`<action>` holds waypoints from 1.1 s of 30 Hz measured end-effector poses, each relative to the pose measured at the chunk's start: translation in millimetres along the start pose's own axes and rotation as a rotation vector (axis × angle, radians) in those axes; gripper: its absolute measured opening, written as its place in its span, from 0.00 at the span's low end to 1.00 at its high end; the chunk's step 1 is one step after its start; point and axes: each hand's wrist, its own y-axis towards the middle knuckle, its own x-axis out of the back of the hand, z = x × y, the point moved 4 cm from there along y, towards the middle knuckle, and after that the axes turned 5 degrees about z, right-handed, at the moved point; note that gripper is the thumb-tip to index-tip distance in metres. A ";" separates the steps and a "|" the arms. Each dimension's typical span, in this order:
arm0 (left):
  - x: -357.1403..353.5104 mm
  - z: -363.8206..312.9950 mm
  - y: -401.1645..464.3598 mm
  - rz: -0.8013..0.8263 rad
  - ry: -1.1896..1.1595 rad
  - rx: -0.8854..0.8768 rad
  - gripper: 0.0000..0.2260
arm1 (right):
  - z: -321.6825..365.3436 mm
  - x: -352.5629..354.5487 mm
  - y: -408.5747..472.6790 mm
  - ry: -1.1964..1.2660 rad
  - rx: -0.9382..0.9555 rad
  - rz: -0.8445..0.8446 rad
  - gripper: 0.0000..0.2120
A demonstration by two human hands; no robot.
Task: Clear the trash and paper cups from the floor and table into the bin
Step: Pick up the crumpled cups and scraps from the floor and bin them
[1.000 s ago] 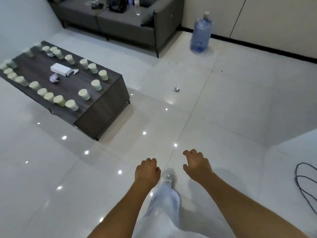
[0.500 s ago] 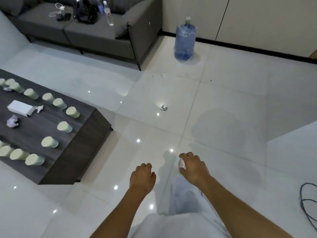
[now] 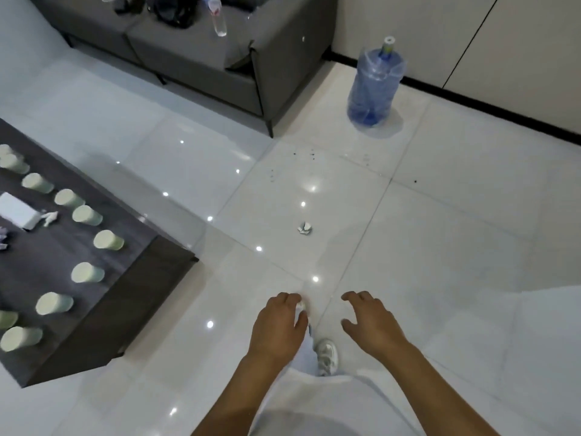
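Note:
A small crumpled scrap of trash point(image 3: 304, 228) lies on the white tile floor ahead of me. Several pale green paper cups point(image 3: 108, 240) stand upside down on the dark coffee table point(image 3: 151, 278) at my left, along with a white box point(image 3: 17, 212) and crumpled paper bits point(image 3: 50, 218). My left hand point(image 3: 278, 325) hangs low with curled fingers. A small white thing shows at its fingertips, and I cannot tell whether the hand holds it. My right hand point(image 3: 367, 322) is beside it, fingers apart and empty. No bin is in view.
A grey sofa point(image 3: 201, 58) with a bag and a bottle point(image 3: 217, 18) on it stands at the back. A blue water jug point(image 3: 374, 86) sits by the wall. Dark specks point(image 3: 295, 158) dot the floor. My white shoe point(image 3: 327, 357) is below my hands.
I have walked forward along the table's end. The floor scrap, sofa and jug are closer and lower in view. My hands stay low in front, and the right hand's fingers have spread.

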 end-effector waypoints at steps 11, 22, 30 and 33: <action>99.8 8.3 216.8 -0.014 -0.044 0.114 0.16 | 24.4 147.9 205.5 0.053 -0.033 0.092 0.22; 109.4 67.0 392.3 0.041 -0.260 0.417 0.17 | 18.3 196.1 423.6 0.212 -0.050 0.174 0.24; -43.3 144.0 513.7 0.023 -0.443 0.593 0.14 | -43.8 74.9 627.9 0.108 -0.021 0.252 0.25; -111.1 179.6 541.5 0.052 -0.486 0.620 0.13 | -73.5 10.0 695.7 0.050 -0.044 0.303 0.26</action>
